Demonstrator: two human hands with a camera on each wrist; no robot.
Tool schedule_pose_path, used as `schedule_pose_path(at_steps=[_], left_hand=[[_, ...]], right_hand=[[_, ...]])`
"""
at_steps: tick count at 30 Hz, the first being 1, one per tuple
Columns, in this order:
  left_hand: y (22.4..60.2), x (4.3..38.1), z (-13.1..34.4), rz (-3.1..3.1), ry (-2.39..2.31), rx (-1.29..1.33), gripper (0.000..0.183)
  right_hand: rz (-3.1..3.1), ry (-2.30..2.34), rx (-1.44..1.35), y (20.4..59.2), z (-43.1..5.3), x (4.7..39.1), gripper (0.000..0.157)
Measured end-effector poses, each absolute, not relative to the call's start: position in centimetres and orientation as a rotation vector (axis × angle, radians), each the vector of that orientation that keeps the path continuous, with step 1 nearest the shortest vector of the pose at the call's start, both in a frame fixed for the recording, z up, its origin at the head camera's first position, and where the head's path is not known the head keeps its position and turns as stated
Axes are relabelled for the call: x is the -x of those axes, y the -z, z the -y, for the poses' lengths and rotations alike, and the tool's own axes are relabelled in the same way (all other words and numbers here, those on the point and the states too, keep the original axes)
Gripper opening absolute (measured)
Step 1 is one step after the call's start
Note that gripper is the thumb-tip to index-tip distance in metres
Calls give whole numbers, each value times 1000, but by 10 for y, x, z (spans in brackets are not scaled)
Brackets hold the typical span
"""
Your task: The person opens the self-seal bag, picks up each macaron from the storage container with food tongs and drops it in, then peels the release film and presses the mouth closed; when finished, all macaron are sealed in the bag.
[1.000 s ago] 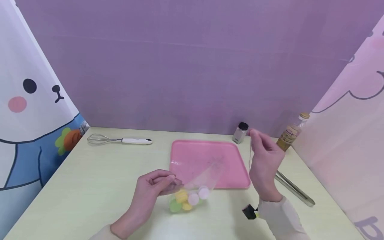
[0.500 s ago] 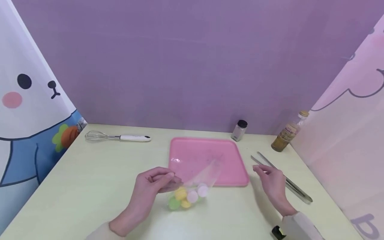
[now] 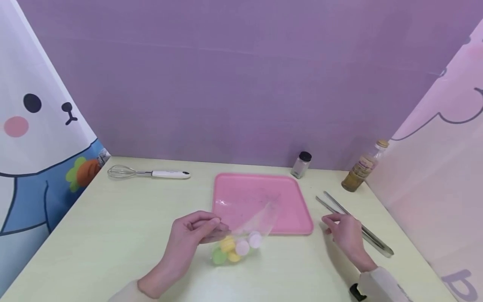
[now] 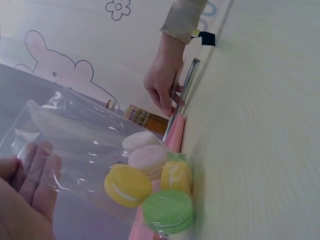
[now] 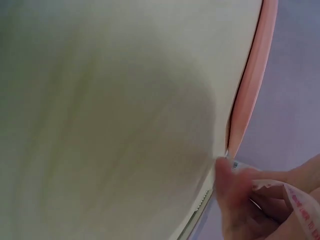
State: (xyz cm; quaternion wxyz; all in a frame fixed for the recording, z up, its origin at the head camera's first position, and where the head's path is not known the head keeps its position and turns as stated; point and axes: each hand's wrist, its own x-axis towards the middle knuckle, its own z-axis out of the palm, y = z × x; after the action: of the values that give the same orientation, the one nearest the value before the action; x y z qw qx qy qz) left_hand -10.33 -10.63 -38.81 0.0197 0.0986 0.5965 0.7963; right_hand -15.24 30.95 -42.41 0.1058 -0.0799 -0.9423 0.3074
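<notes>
My left hand (image 3: 188, 235) pinches the edge of a clear plastic bag (image 4: 75, 130) between thumb and fingers. Inside it lie several macarons: green (image 4: 167, 209), yellow (image 4: 128, 184) and pale pink (image 4: 148, 159). The bag tilts in front of a pink tray (image 3: 260, 179) and overlaps its front edge in the head view. Over to the right, my right hand (image 3: 346, 235) is low beside metal tongs (image 3: 371, 237). Its thumb and fingers hold a thin whitish strip with red print (image 5: 304, 212), best seen in the right wrist view; the fingertips there are blurred.
A whisk (image 3: 151, 173) with a white handle lies at the back left. Behind the tray's right corner stands a small black-capped jar (image 3: 300, 166). A corked bottle of amber liquid (image 3: 358, 173) stands at the back right, near the side curtain.
My right hand has come down from in front of the jar and bottle to beside the tongs, revealing the tongs' tips. The left hand and bag have stayed nearly still.
</notes>
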Motion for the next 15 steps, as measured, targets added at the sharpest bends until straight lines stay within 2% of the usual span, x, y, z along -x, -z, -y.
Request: schedule_pose_path(at_steps=[8,15], left_hand=[[388,104,106,-1839,-2470,-292,21],[389,104,106,-1849,-2465,-289,21]], right_hand=[[2784,-833,159,425,-315,151,18],[2809,-871,229,426,-318,148,20]])
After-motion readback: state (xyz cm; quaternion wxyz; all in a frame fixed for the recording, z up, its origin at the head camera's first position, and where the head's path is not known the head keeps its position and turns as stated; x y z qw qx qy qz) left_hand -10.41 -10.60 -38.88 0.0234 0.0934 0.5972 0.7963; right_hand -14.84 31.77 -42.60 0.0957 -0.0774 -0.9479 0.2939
